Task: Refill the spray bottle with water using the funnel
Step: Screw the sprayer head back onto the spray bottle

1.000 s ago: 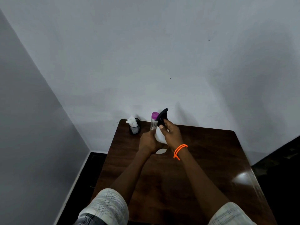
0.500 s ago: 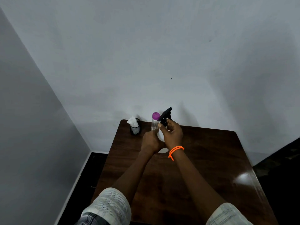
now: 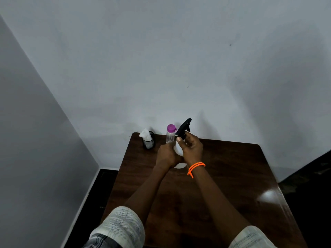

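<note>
- Dark brown polished wood fills the lower middle of my head view: a table pushed up against a pale grey wall.
- My left hand is wrapped around the white body of the spray bottle, fingers curled about it, holding it upright over the table's far half.
- My right hand grasps the bottle's neck just under the black trigger head, thumb and fingers curled round it. The trigger head tilts up and to the right above my knuckles.
- I cannot tell from here whether the trigger head is screwed on or already loose; my fingers cover the joint.
- A sliver of the bottle's white base shows below my wrists, but I cannot tell whether it touches the tabletop.
- An orange bracelet circles my right wrist.
- Just behind my left hand stands a clear bottle with a purple cap, upright near the table's far edge.
- To its left, by the far left corner, sits a black mesh cup with white tissue sticking out of the top.
- A bright patch of reflected light lies on the right side of the table.
- Pale woven sleeves cover both my upper arms at the bottom of the view.
</note>
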A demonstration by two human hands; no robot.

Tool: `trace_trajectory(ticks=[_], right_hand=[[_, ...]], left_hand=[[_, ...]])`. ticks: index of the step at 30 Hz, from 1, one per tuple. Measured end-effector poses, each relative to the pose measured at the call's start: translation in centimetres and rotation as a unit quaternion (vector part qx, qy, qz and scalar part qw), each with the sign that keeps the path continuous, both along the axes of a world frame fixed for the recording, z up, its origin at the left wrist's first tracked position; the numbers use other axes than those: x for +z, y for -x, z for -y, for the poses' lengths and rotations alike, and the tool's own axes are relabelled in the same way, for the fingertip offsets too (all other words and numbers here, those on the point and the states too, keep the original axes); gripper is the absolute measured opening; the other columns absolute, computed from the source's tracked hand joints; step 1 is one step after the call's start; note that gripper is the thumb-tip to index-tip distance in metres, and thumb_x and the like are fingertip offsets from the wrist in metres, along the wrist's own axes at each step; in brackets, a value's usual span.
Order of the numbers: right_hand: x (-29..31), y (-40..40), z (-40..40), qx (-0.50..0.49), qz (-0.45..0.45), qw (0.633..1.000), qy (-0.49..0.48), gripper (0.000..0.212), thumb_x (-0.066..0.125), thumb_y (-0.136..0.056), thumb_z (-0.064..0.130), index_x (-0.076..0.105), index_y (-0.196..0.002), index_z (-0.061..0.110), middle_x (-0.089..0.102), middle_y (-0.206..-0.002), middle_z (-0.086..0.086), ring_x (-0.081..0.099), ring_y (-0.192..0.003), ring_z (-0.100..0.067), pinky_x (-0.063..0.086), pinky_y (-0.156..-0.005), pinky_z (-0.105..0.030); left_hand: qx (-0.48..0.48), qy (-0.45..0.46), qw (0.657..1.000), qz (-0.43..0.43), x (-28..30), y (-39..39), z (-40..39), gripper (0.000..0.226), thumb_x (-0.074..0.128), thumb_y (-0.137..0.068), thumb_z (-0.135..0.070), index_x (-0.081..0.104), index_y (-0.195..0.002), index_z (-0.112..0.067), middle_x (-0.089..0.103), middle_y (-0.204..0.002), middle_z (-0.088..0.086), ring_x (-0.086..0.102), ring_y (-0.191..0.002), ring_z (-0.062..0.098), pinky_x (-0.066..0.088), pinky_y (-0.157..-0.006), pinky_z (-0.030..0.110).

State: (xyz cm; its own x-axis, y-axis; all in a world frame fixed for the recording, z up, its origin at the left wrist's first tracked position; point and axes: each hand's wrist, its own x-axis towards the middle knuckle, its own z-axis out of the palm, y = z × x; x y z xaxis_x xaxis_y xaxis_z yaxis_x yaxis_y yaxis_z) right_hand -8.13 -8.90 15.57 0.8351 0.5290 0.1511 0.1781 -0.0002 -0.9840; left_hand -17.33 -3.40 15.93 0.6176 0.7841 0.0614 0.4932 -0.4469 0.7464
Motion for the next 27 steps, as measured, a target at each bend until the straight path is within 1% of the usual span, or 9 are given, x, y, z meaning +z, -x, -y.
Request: trace_trajectory(ticks=[3, 7, 9, 12, 16, 18, 21, 24, 27], right_hand=[[0.1, -0.2, 0.1, 0.013, -0.020, 1.000, 0.002, 0.033, 0.080, -0.085, 0.017, 0.071, -0.116, 0.020, 0.072, -0.106, 0.010, 0.067, -0.105, -0.013, 0.055, -0.090, -0.032], [0.7, 0.0, -0.1, 0.021, -0.027, 0.999, 0.020, 0.025, 0.078, -0.086, 0.019, 0.070, -0.109, 0.024, 0.071, -0.111, 0.002, 0.067, -0.105, -0.013, 0.054, -0.090, -0.031], [1.5, 0.3, -0.3, 0.009, -0.022, 0.999, 0.023, 0.020, 0.081, -0.082, 0.020, 0.067, -0.095, 0.028, 0.071, -0.100, 0.005, 0.066, -0.094, -0.007, 0.052, -0.082, -0.023], [2.0, 0.8, -0.8, -0.023, 0.018, 0.999, 0.014, 0.031, 0.090, -0.072, 0.029, 0.064, -0.087, 0.023, 0.070, -0.089, 0.006, 0.066, -0.082, -0.002, 0.049, -0.070, -0.012], [1.7, 0.5, -1.4, -0.069, 0.052, 0.996, 0.009, 0.031, 0.092, -0.067, 0.026, 0.065, -0.080, 0.021, 0.067, -0.085, -0.002, 0.066, -0.078, -0.016, 0.050, -0.068, -0.019], [1.7, 0.2, -1.4, -0.055, 0.053, 0.997, 0.014, 0.023, 0.090, -0.070, 0.025, 0.068, -0.078, 0.025, 0.063, -0.085, 0.002, 0.064, -0.080, -0.015, 0.048, -0.068, -0.019], [1.2, 0.1, -1.2, -0.012, 0.067, 0.997, 0.032, 0.016, 0.084, -0.079, 0.030, 0.076, -0.091, 0.023, 0.065, -0.088, 0.003, 0.062, -0.084, -0.004, 0.045, -0.069, -0.017], [1.0, 0.3, -1.0, -0.013, 0.021, 0.999, 0.021, 0.034, 0.084, -0.080, 0.021, 0.071, -0.112, 0.015, 0.069, -0.095, 0.000, 0.065, -0.085, -0.003, 0.048, -0.070, -0.008], [0.8, 0.3, -0.9, -0.012, 0.021, 0.999, 0.025, 0.031, 0.081, -0.083, 0.011, 0.069, -0.111, 0.007, 0.072, -0.101, -0.006, 0.066, -0.090, -0.009, 0.046, -0.069, -0.002]], left_hand=[[-0.013, -0.006, 1.000, -0.010, -0.1, 0.0, -0.2, 0.047, 0.089, -0.056, -0.041, 0.073, -0.097, -0.024, 0.078, -0.094, 0.000, 0.073, -0.089, 0.016, 0.056, -0.074, 0.030], [-0.004, -0.006, 1.000, -0.019, -0.2, -0.2, -0.4, 0.058, 0.088, -0.054, -0.044, 0.073, -0.106, -0.024, 0.077, -0.095, 0.000, 0.072, -0.089, 0.016, 0.053, -0.072, 0.026], [0.002, -0.006, 1.000, -0.023, -0.3, -0.3, -0.4, 0.059, 0.086, -0.055, -0.044, 0.072, -0.107, -0.020, 0.077, -0.094, 0.003, 0.071, -0.088, 0.020, 0.052, -0.070, 0.027], [0.000, -0.019, 0.999, -0.034, 0.0, -0.6, -0.6, 0.051, 0.082, -0.062, -0.036, 0.071, -0.106, -0.014, 0.076, -0.090, 0.009, 0.071, -0.084, 0.028, 0.051, -0.067, 0.031], [-0.006, -0.034, 0.999, -0.021, 0.1, -0.7, -0.8, 0.056, 0.074, -0.058, -0.040, 0.069, -0.109, -0.016, 0.075, -0.083, 0.009, 0.071, -0.077, 0.027, 0.051, -0.062, 0.031], [-0.005, -0.032, 0.999, -0.012, 0.0, -0.7, -0.9, 0.052, 0.075, -0.057, -0.043, 0.068, -0.101, -0.017, 0.075, -0.082, 0.006, 0.071, -0.075, 0.024, 0.049, -0.060, 0.029], [-0.006, -0.036, 0.999, -0.013, -0.2, -0.6, -1.2, 0.056, 0.075, -0.055, -0.048, 0.069, -0.104, -0.020, 0.075, -0.084, 0.005, 0.071, -0.076, 0.022, 0.052, -0.063, 0.030], [0.002, -0.026, 1.000, -0.017, -0.5, -0.4, -1.3, 0.063, 0.074, -0.051, -0.054, 0.071, -0.104, -0.020, 0.077, -0.088, 0.004, 0.072, -0.079, 0.021, 0.055, -0.065, 0.031], [0.015, -0.013, 1.000, -0.024, -0.8, -0.3, -1.4, 0.058, 0.076, -0.051, -0.056, 0.071, -0.097, -0.020, 0.077, -0.089, 0.004, 0.072, -0.081, 0.020, 0.049, -0.063, 0.026]])
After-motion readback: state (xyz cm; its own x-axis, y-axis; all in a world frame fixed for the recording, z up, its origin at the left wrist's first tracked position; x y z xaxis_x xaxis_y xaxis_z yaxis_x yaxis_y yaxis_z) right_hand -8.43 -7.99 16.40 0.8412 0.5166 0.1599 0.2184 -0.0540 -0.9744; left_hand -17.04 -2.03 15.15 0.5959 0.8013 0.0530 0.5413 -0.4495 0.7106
